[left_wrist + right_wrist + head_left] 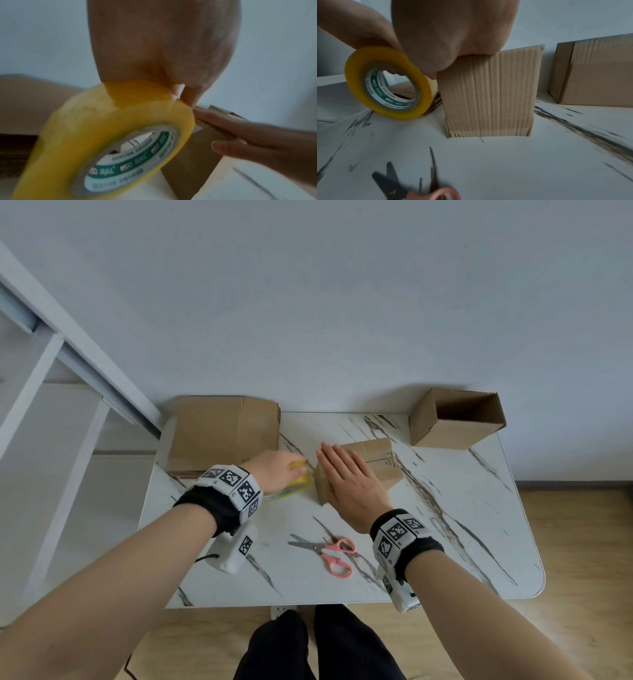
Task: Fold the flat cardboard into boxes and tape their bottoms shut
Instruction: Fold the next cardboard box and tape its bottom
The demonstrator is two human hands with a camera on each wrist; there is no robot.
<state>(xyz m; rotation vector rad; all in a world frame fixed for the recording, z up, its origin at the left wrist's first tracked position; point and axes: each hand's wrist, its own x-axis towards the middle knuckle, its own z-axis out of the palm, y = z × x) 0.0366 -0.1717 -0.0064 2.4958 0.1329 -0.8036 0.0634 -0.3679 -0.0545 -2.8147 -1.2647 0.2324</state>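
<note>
- Forearms fill the lower head view; both wrists wear black bands with white marker blocks, which cover part of the counter [445, 559] beneath.
- Left hand [274, 470], centre-left of the head view, grips the tape roll [296, 477]; fingers mostly hide the roll there. Left wrist view shows it better: glossy yellow translucent tape on a cardboard core with a green-and-white printed label, text too blurred to read.
- Right hand [346, 477] lies flat, fingers straight and together, pressing on top of the small box [373, 463] at frame centre. Palm covers the top seam, so whether tape is on it cannot be told.
- Small box: brown corrugated card, ribbed vertical flutes visible in the right wrist view; tape roll just beside its left face.
- Flat cardboard stack [222, 433], upper left of the counter, partly cut off by the left hand.
- Folded box [455, 419], upper right, open-topped, interior in shadow.
- Scissors [329, 551], pink handles, blades open, lower centre; blurred and cropped in the right wrist view.
- Counter: white marble-look surface, dark veins.
</note>
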